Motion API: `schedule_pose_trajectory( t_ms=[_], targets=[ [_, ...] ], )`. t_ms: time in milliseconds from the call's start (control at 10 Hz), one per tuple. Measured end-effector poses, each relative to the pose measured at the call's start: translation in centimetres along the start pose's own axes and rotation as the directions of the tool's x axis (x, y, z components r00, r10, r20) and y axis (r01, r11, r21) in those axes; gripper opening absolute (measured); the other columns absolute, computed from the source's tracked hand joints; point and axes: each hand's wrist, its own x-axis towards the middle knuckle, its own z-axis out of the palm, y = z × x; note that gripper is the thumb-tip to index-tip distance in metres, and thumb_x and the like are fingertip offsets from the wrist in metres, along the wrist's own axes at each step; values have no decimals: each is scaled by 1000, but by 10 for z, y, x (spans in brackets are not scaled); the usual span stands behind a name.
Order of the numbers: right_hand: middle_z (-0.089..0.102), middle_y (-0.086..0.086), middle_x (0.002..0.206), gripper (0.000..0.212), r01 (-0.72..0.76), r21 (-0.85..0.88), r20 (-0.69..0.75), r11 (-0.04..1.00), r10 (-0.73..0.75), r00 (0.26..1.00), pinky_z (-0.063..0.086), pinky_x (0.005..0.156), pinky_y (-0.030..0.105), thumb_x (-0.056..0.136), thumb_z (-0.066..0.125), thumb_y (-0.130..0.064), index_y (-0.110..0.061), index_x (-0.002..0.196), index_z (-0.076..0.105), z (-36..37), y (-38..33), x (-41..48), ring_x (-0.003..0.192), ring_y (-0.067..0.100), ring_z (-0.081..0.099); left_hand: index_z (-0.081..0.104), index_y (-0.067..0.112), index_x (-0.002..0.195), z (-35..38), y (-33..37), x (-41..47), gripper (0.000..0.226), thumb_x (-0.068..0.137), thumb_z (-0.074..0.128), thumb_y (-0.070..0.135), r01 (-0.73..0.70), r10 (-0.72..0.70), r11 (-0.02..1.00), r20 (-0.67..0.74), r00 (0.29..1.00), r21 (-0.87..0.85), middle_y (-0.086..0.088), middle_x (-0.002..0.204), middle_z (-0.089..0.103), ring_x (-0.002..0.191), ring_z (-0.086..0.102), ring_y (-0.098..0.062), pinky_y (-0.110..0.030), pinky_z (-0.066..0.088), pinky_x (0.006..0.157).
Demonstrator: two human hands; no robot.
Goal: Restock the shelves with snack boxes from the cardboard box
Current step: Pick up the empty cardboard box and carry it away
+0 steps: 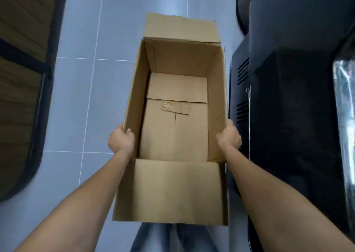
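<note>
A brown cardboard box point(176, 59) is held in front of me above the tiled floor, its flaps open. Inside I see only its bare bottom with a strip of tape; no snack boxes show in it. My left hand point(120, 139) grips the left wall near the top edge, thumb hooked over the rim. My right hand point(229, 136) grips the right wall in the same way, fingers outside the box.
Grey floor tiles point(80, 102) run along the aisle. A dark shelf unit with brown contents point(21, 78) stands on the left. A black cabinet with vent slots point(288, 107) stands close on the right. My jeans-clad legs point(172, 238) show below the box.
</note>
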Motion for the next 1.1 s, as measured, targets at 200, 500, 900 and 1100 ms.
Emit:
schedule_pose_trajectory(
  t_ms=[200,500,900,1100],
  targets=[
    [62,11,112,36,-63,-5,-6,998,63,998,45,71,34,87,54,-5,-13,121,45,57,17,94,98,33,61,62,9,101,109,22,64,17,90,51,15,-29,29,1000,77,997,1,-20,100,67,98,60,-40,-38,46,82],
    [46,13,136,63,-123,66,13,990,123,992,44,91,41,88,54,-6,-14,145,26,102,45,174,114,35,54,54,13,120,219,41,90,29,92,48,13,16,3,994,178,984,-105,-11,114,65,105,59,-33,-34,44,90],
    [39,16,145,64,-91,176,212,980,52,976,37,108,40,82,50,-4,-6,143,31,118,27,148,133,33,38,28,8,143,224,66,82,59,91,56,12,91,13,984,567,823,-155,-10,139,46,129,44,-27,-28,34,102],
    [53,8,136,53,59,272,226,961,-123,966,39,102,30,86,49,-13,-13,139,44,107,-1,108,124,25,50,23,17,148,203,71,57,80,80,66,22,60,162,932,559,813,-356,-2,154,27,142,27,-20,-34,23,118]
  ],
)
